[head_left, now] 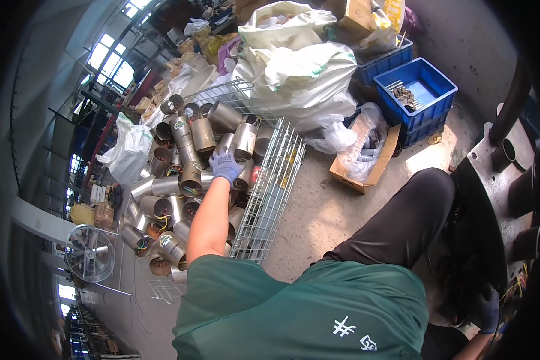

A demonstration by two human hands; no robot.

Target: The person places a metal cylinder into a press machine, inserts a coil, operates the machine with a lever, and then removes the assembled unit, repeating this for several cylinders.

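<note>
My left hand (225,166), in a pale grey-blue glove, reaches into a heap of metal cylinders at the left. Its fingers curl over a shiny metal cylinder (225,141), and a tilted metal cylinder (244,141) lies just beside them. Many of the cylinders have open ends, with coloured wires or copper-coloured windings showing in some. A wire mesh basket (269,195) borders the heap on its right side. At the lower right, my gloved right hand (489,310) is in shadow beside a dark round fixture (483,210) and some thin coloured wires (518,287); its fingers are hard to make out.
Beyond the basket stand large white woven sacks (300,78). Stacked blue crates (415,90) hold small metal parts. An open cardboard box (366,157) with plastic-wrapped pieces sits on the floor. Short tubes (504,155) stick out from the fixture. A round fan (90,253) stands far left.
</note>
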